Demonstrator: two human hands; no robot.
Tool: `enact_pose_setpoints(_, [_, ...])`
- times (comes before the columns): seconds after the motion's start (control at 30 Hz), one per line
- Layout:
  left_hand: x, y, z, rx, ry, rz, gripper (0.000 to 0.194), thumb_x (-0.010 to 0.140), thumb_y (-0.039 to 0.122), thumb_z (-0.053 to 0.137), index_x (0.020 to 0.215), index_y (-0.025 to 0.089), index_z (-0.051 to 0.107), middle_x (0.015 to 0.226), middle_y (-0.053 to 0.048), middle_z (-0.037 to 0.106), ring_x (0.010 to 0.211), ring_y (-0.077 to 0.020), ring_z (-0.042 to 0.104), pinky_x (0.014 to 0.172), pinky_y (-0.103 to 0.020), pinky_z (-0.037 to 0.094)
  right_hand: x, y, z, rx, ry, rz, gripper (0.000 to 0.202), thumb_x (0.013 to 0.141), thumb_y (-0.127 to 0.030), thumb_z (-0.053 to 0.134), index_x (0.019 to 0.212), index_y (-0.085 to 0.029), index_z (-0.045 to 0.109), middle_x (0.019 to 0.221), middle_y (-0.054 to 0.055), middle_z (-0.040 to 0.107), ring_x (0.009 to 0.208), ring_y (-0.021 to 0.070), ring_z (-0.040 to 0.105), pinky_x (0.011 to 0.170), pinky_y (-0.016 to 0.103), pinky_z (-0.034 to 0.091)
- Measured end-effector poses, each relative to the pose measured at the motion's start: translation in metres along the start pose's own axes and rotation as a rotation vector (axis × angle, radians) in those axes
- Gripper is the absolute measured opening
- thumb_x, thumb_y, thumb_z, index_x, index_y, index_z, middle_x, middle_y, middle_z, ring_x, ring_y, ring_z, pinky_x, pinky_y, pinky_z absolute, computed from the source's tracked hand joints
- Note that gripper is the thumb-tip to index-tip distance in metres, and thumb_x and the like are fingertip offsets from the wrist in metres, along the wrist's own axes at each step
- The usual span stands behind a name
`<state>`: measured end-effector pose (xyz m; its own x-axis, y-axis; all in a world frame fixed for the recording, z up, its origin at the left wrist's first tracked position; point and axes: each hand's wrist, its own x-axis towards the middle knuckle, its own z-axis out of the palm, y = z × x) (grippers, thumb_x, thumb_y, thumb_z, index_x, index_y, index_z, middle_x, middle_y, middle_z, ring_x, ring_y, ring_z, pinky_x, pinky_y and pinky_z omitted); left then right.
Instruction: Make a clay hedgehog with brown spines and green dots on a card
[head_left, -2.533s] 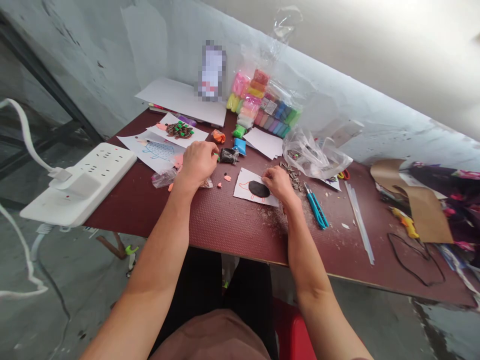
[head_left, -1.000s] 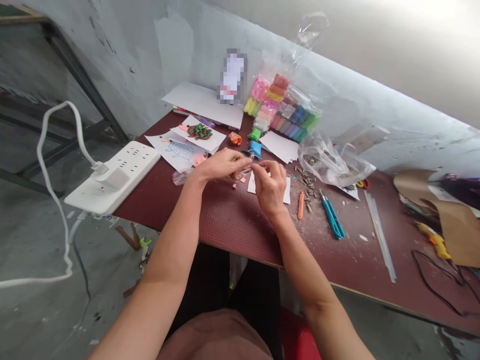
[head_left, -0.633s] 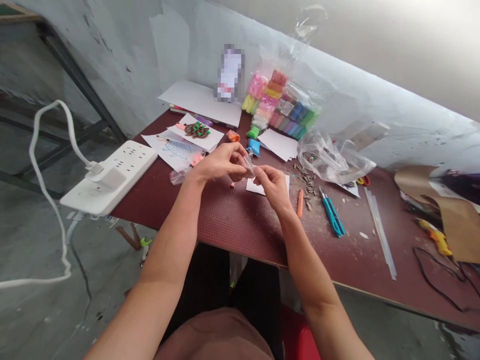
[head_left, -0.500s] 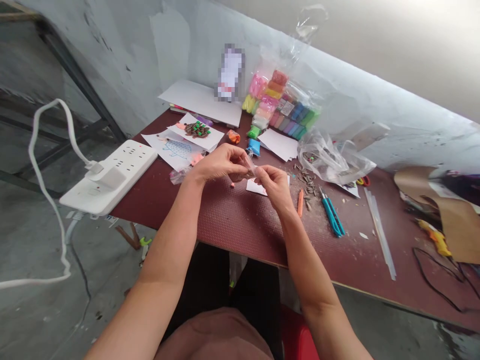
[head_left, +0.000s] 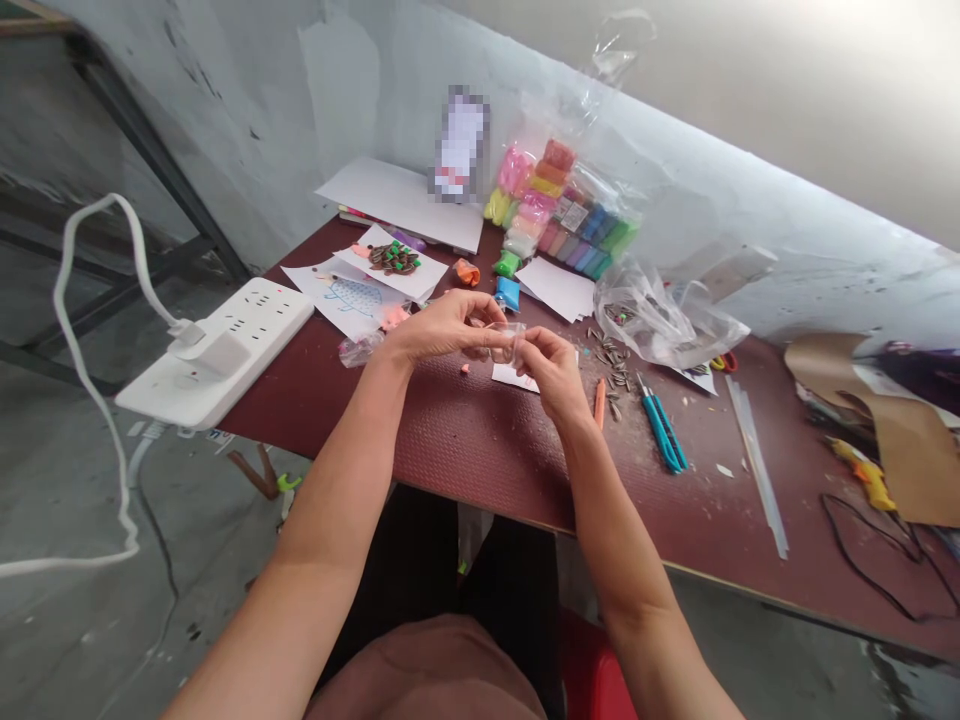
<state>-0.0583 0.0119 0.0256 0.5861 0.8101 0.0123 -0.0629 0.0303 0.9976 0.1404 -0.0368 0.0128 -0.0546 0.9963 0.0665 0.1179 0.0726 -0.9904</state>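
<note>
Above the dark red counter (head_left: 480, 450), left hand (head_left: 442, 328) and right hand (head_left: 553, 368) each pinch in their grip a small, crinkled, clear plastic packet (head_left: 506, 340), held between them over a white paper (head_left: 514, 377).

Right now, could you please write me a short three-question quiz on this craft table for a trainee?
1. True or false: both hands grip the small clear plastic bag above the table.
2. Which lies nearest the right hand on its right side? A the orange stick; B the white power strip; C the brown cardboard.
3. What colour are the handles of the cutter lying beside the scattered seeds?

Key: 1 true, the left hand and the right hand pinch it between them. 2 A. 3 Blue-green.
</note>
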Motion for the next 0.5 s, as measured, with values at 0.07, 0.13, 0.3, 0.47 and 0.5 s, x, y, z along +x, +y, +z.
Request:
enact_pose_setpoints(0.07, [0.001,0.0,0.0,-0.012,0.029,-0.01,0.026,0.085,0.025,0.085,0.1,0.012,0.069,0.083,-0.005,0.075,0.066,-0.0142,0.073,0.061,-0.027,0.062,0.002,0.004,0.0,-0.015,0.08,-0.014,0.023,0.077,-0.042,0.076,0.077,-0.022,0.065,0.067,-0.003,0.062,0.057,0.0095,0.05,0.055,0.024,0.044])
enact_pose_setpoints(0.13, [0.002,0.0,0.0,-0.02,0.056,-0.015,0.022,0.09,0.025,0.081,0.101,0.011,0.069,0.087,-0.007,0.077,0.065,-0.015,0.074,0.063,-0.029,0.064,0.003,0.008,0.001,-0.027,0.141,-0.03,0.026,0.075,-0.042,0.077,0.081,-0.023,0.062,0.068,-0.004,0.062,0.056,0.0094,0.05,0.054,0.024,0.042])
enact_pose_setpoints(0.3, [0.004,0.0,0.003,0.036,0.067,0.017,0.011,0.098,0.021,0.07,0.094,0.01,0.069,0.082,-0.007,0.075,0.06,-0.0124,0.069,0.057,-0.025,0.06,0.002,0.011,0.0,-0.06,0.162,-0.104,0.027,0.077,-0.038,0.079,0.081,-0.024,0.056,0.069,-0.005,0.06,0.06,0.0095,0.051,0.057,0.024,0.044])
enact_pose_setpoints(0.47, [0.005,0.0,0.007,0.046,0.087,0.044,0.024,0.096,0.008,0.058,0.118,0.012,0.068,0.094,-0.006,0.075,0.074,-0.0115,0.07,0.062,-0.02,0.057,0.001,0.012,-0.001,-0.078,0.08,-0.094,0.025,0.081,-0.045,0.079,0.089,-0.021,0.076,0.083,0.003,0.074,0.073,0.0158,0.063,0.067,0.03,0.052])
enact_pose_setpoints(0.5, [0.006,-0.001,0.008,0.044,0.074,0.041,0.031,0.094,0.005,0.058,0.123,0.012,0.066,0.099,-0.007,0.075,0.08,-0.0128,0.071,0.064,-0.02,0.058,0.002,0.013,-0.001,-0.073,0.079,-0.104,0.024,0.082,-0.044,0.08,0.092,-0.022,0.079,0.088,0.004,0.076,0.077,0.0172,0.065,0.07,0.031,0.054])
